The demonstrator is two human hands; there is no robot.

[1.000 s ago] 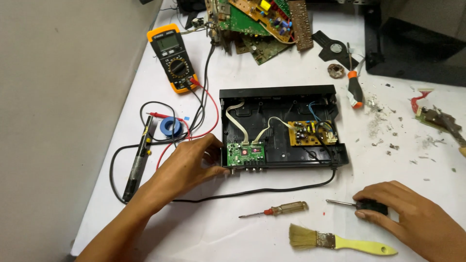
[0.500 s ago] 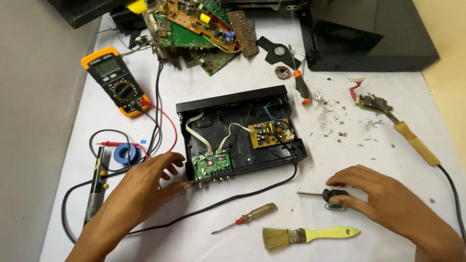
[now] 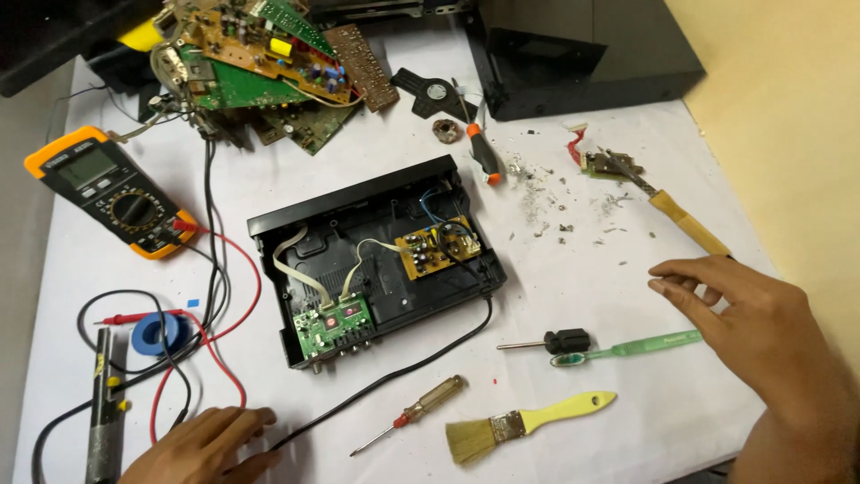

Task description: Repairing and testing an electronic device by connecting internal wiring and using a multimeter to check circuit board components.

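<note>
Open black electronics case (image 3: 376, 260) lying flat mid-bench (image 3: 609, 269), lid off, green circuit board (image 3: 333, 324) at its near-left corner, small brown board (image 3: 436, 248) toward its right end. Right hand (image 3: 752, 318) hovering right of the case, fingers (image 3: 685, 282) spread and empty, nearest a green toothbrush (image 3: 627, 348) and a short black-handled screwdriver (image 3: 551, 341) just off the case's near-right corner. Left hand (image 3: 206, 444) resting on the bench below the case's left end, fingers loosely curled, gripping nothing, touching the black cable (image 3: 394, 381) running from the case. Amber-handled screwdriver (image 3: 412, 414) and yellow-handled brush (image 3: 528, 423) in front of the case. Orange multimeter (image 3: 112, 190) left of it; pile of loose circuit boards (image 3: 269, 63) behind it.
</note>
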